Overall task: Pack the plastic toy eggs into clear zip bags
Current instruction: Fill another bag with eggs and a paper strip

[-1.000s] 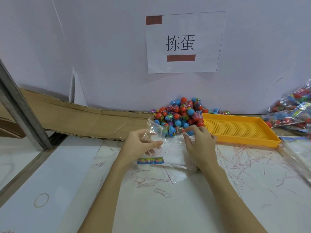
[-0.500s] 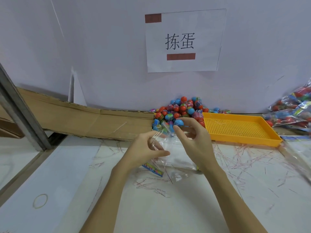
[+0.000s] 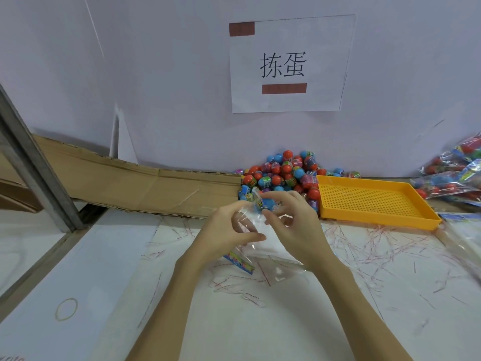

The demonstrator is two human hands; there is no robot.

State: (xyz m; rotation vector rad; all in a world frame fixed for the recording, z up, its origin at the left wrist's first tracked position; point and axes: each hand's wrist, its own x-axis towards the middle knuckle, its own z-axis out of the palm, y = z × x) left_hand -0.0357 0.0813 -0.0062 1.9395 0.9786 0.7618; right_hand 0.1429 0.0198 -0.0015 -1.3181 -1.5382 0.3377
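Blue egg [image 3: 268, 202] at bag [image 3: 250, 225] mouth

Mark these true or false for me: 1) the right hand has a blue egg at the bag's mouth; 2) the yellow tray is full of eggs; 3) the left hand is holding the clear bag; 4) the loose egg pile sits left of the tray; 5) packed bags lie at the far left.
1. True: the right hand pinches a blue egg at the mouth of the clear bag.
2. False: the yellow tray holds no eggs.
3. True: the left hand pinches the bag.
4. True: the egg pile lies left of the tray, against the wall.
5. False: the packed bags lie at the far right.
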